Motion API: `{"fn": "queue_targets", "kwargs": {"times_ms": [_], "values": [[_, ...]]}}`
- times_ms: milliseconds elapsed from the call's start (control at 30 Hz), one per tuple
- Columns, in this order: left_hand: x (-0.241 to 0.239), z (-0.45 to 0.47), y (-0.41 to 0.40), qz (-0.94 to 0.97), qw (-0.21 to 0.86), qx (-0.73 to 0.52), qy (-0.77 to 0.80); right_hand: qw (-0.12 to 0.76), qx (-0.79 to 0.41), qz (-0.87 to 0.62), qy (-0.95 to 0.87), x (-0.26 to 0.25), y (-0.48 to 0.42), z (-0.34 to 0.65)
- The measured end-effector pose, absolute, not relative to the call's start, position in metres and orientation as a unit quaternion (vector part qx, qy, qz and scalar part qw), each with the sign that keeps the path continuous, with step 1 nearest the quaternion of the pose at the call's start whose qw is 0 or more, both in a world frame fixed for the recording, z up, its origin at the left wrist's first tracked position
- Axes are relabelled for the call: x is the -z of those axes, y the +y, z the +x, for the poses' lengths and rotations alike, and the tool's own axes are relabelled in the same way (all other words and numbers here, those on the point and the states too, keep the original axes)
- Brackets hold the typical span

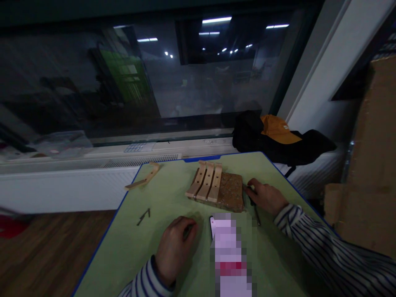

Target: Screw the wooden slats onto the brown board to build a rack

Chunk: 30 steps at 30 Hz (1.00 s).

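My left hand (177, 243) hovers low over the green table, fingers curled and thumb pressed in; what it holds, if anything, is hidden. Right of the board, my right hand (268, 199) has its fingers closed at the dark handle of a slim screwdriver (256, 213), whose shaft points toward me. Between the hands lies a worn brown board (232, 192). Several curved, pale wooden pieces (206, 181) with drilled holes rest side by side on its left part. A single bent wooden piece (144, 180) lies at the table's far left.
Small dark screws or bolts (144, 216) lie on the left of the green table (123, 247). A blurred-out phone-like object (230, 247) sits at the front middle. Behind are a radiator (93, 181), a window and a dark bag with an orange cap (280, 128). Cardboard (368, 156) stands right.
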State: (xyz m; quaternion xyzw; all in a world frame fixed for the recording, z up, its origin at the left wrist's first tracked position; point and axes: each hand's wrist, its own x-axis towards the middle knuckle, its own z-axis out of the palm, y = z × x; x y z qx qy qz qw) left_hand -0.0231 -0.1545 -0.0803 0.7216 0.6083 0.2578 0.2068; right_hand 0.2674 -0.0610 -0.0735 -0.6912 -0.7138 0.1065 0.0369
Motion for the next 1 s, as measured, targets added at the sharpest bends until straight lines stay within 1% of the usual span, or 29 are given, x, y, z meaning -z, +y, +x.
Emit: {"fn": "queue_targets", "kwargs": {"times_ms": [267,433,767,1000], "values": [[0.081,-0.027,-0.159,0.715,0.218,-0.259,0.612,0.03,-0.115,-0.677,-0.727,0.062,-0.064,0.279],[0.082,-0.029,-0.16,0.712,0.223,-0.267,0.61,0.023,-0.096,-0.653,-0.751,0.046,-0.068,0.271],[0.08,-0.041,-0.164,0.696,0.215,-0.273,0.628,0.059,-0.043,-0.573,-0.816,-0.004,-0.074,0.22],[0.077,-0.061,-0.169,0.675,0.201,-0.279,0.652,0.093,-0.029,-0.49,-0.866,-0.024,-0.084,0.169]]}}
